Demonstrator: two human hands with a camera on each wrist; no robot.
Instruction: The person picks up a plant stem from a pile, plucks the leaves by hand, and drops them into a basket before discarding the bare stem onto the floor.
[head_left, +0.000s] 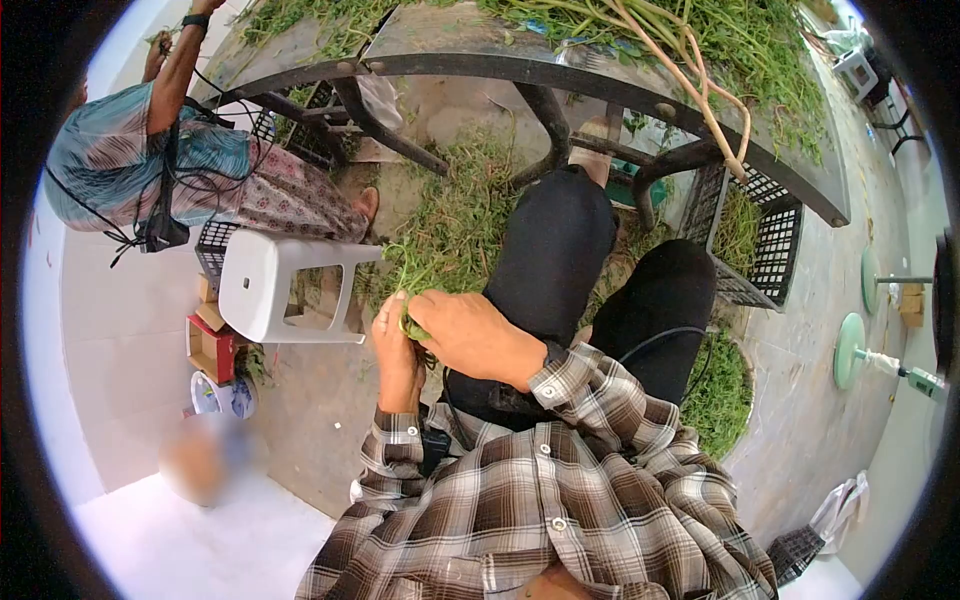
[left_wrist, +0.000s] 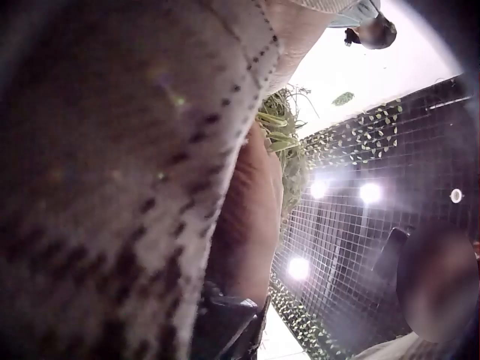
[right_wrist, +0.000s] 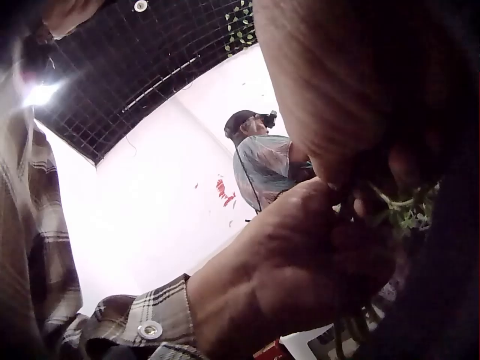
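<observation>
My left hand (head_left: 397, 350) and right hand (head_left: 470, 330) meet in front of my lap. Between them they grip a bunch of leafy green stems (head_left: 418, 268), whose leafy end points away from me. The right hand's fingers curl over the stems, right against the left thumb and fingers. In the left wrist view the greens (left_wrist: 279, 131) show past the plaid sleeve. The right wrist view has both hands close together, with green leaves (right_wrist: 412, 216) beside the fingers; the fingertips there are in shadow.
A heap of greens (head_left: 465, 190) covers the floor ahead. More lie on the dark table (head_left: 450, 62). A white stool (head_left: 250, 285) stands left, near a person (head_left: 150, 190). To the right are a black crate (head_left: 775, 235) and a round container of greens (head_left: 722, 405).
</observation>
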